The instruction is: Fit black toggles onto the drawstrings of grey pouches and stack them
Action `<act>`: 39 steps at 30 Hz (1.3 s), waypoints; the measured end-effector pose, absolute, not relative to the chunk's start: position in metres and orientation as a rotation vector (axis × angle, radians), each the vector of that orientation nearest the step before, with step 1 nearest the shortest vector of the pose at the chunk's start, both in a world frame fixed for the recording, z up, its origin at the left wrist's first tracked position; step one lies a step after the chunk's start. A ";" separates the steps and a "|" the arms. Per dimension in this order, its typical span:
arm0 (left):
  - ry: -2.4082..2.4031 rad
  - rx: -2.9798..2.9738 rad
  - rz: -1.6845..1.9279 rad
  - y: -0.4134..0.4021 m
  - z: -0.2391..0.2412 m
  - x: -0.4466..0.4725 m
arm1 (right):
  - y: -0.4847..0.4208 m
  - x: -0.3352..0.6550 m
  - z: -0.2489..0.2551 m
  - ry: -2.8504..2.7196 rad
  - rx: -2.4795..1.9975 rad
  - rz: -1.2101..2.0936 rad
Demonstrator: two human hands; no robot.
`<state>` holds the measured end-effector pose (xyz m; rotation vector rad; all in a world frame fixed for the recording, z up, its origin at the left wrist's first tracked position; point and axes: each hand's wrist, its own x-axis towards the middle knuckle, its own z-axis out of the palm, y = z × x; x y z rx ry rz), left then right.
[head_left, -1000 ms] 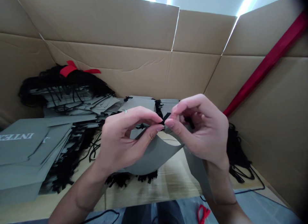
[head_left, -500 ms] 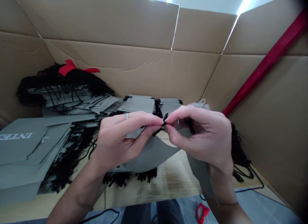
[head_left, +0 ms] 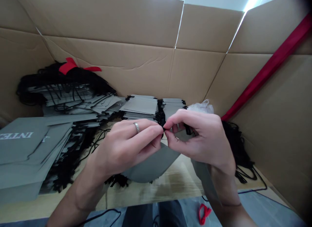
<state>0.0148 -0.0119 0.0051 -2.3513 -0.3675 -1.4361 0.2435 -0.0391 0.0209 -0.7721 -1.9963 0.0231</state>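
My left hand, with a ring on one finger, pinches a short bit of black cord in front of me. The fingertips of my right hand are closed on the same cord from the other side, so both hands nearly touch. A grey sheet-like bag piece hangs curved beneath my hands, and more grey material shows under my right wrist. Most of the cord's small join is hidden by my fingers. Behind them stands a neat stack of grey pieces with black cord ends.
Grey printed pieces with black cords are piled at left, before a black cord bundle with a red tie. More black cord lies at right. Cardboard walls surround the wooden table. A red ribbon lies below.
My left hand has turned inward, its fingers folding closer over the cord. The cord end that stuck up between my fingertips is now mostly hidden. Both hands sit slightly lower.
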 end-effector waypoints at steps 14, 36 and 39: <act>-0.407 -2.623 -2.018 -0.006 0.006 0.019 | -0.040 0.234 0.021 -1.758 -0.716 0.498; -0.627 -2.905 -1.591 -0.002 0.015 0.019 | -0.030 0.246 0.021 -1.838 -0.682 0.155; -0.583 -2.904 -1.453 -0.010 0.015 0.018 | -0.024 0.252 0.025 -2.016 -0.566 0.210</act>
